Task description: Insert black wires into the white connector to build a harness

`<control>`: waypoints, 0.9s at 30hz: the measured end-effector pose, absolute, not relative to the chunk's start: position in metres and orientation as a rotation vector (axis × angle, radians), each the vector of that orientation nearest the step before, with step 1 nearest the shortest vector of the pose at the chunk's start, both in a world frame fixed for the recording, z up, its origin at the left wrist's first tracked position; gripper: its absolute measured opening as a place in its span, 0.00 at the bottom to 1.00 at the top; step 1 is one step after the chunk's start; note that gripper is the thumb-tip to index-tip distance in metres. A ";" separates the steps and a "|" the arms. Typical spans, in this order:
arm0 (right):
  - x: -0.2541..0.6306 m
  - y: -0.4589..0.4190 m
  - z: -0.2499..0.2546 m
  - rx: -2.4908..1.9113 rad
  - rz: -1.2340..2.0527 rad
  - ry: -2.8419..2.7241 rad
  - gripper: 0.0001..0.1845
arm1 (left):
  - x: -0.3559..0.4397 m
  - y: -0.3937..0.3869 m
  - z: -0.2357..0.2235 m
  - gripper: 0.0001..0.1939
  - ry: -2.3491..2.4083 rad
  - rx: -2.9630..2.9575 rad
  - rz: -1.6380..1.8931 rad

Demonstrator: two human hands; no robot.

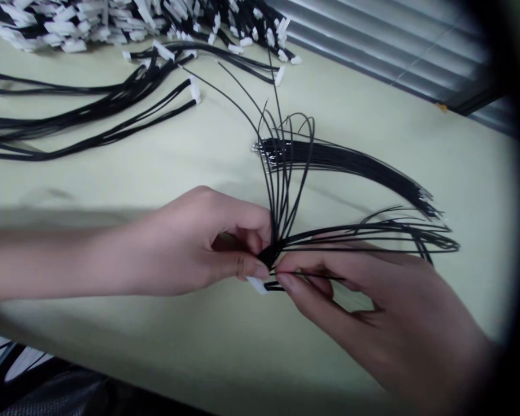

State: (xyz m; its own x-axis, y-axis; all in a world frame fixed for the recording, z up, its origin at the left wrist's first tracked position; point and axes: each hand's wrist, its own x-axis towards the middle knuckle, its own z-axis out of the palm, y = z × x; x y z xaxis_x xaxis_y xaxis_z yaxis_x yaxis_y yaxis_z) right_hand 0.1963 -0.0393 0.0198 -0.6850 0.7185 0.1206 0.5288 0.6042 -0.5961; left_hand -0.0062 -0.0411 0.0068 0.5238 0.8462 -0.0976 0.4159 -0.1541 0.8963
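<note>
My left hand (199, 242) pinches a small white connector (257, 284) together with a fan of thin black wires (286, 173) that bend up and to the right from it. Right beside it, my right hand (372, 306) grips a single black wire (312, 277) between thumb and forefinger, with the wire's end at the connector. Both hands meet near the middle of the pale green table (112, 185).
A loose bundle of cut black wires (351, 164) lies just behind the hands. Finished black harnesses with white plugs (91, 104) stretch across the left. A heap of white-plugged cables (156, 17) fills the far edge. Grey slats (394, 40) run at the back right.
</note>
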 end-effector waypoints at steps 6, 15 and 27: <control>0.198 -0.036 0.019 -0.981 0.651 -2.525 0.05 | -0.008 -0.041 0.012 0.03 0.981 1.754 0.444; 0.201 -0.040 0.023 -0.973 0.620 -2.614 0.04 | -0.010 -0.039 0.010 0.08 0.911 1.645 0.444; 0.204 -0.043 0.014 -1.014 0.513 -2.723 0.06 | -0.009 -0.039 0.006 0.07 0.872 1.570 0.451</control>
State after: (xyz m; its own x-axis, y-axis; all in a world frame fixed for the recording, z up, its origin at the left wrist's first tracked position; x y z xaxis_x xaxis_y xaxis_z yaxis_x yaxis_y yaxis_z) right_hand 0.2036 -0.0435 0.0143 -0.7475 0.6618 0.0568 0.5957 0.7057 -0.3834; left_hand -0.0095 -0.0390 0.0057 0.6410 0.7440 -0.1886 0.2760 0.0058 0.9611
